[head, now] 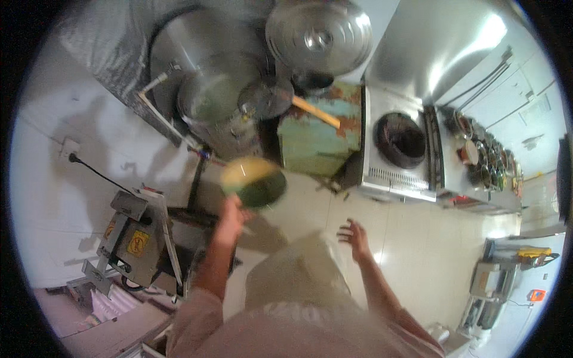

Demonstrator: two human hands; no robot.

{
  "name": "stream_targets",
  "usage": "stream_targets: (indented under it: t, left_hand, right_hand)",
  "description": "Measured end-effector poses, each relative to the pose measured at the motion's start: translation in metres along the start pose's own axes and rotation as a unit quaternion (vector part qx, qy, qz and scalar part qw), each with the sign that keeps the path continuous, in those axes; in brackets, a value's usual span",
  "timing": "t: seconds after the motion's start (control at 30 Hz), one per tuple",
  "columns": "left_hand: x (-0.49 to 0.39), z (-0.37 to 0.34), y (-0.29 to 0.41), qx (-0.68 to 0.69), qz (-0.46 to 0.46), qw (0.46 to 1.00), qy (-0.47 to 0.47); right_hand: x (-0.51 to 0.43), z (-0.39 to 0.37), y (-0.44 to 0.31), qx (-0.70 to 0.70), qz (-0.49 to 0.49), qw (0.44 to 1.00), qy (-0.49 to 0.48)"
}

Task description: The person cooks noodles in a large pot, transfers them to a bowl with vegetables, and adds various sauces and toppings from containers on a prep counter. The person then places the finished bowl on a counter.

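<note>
My left hand (233,217) grips the near rim of a round bowl (254,182), yellowish and green inside and blurred by motion; its contents I cannot tell. Beyond the bowl stands a large metal pot (210,100) with cloudy liquid. A strainer or pan (266,97) with a wooden handle (318,112) lies over the pot's right side. Out to the right, above the floor, my right hand (352,235) holds nothing, its fingers apart.
A stainless steel stove (396,181) with a dark wok (399,139) stands at right, and containers line the counter (456,179) beyond. A large metal lid (318,38) is at the top. A metal machine (134,241) stands at left. Tiled floor (416,250) lies at right.
</note>
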State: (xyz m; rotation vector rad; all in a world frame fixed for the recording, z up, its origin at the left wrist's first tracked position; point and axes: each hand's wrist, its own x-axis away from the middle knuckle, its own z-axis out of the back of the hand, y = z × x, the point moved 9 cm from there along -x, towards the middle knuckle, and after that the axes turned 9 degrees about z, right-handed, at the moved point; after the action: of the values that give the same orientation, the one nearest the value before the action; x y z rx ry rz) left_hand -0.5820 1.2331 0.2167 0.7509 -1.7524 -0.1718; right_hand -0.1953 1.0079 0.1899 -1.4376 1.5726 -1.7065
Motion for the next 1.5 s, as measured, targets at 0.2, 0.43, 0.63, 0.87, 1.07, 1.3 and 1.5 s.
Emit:
stream_targets:
  t: [0.2,0.43,0.63,0.87,1.07,1.3,1.5]
  left_hand:
    - [-0.035,-0.057,0.270,-0.214,-0.460,0.844,0.174]
    - [-0.079,-0.026,0.216,0.166,-0.217,0.958,0.088]
    - [-0.069,-0.009,0.077,0.363,-0.135,0.910,0.148]
    - [-0.066,-0.031,0.086,0.349,-0.143,0.918,0.124]
    - [-0.081,-0.011,0.110,0.370,-0.206,0.905,0.040]
    - [-0.110,0.058,0.130,0.029,-0.340,0.925,0.169]
    - [-0.049,0.055,0.176,-0.172,-0.450,0.841,0.247]
  right_hand:
    - [-0.093,0.094,0.080,0.096,-0.117,0.986,0.065]
    - [-0.133,0.189,0.207,0.152,-0.416,0.885,0.144]
    - [-0.213,0.176,0.190,0.154,-0.373,0.914,0.032]
    - [-0.355,0.065,0.113,0.187,-0.274,0.942,-0.047]
    - [-0.405,-0.017,0.056,0.171,-0.139,0.973,-0.066]
    - [-0.474,-0.061,-0.046,0.635,0.065,0.766,-0.070]
    - [-0.539,-0.116,-0.090,0.737,0.107,0.663,-0.071]
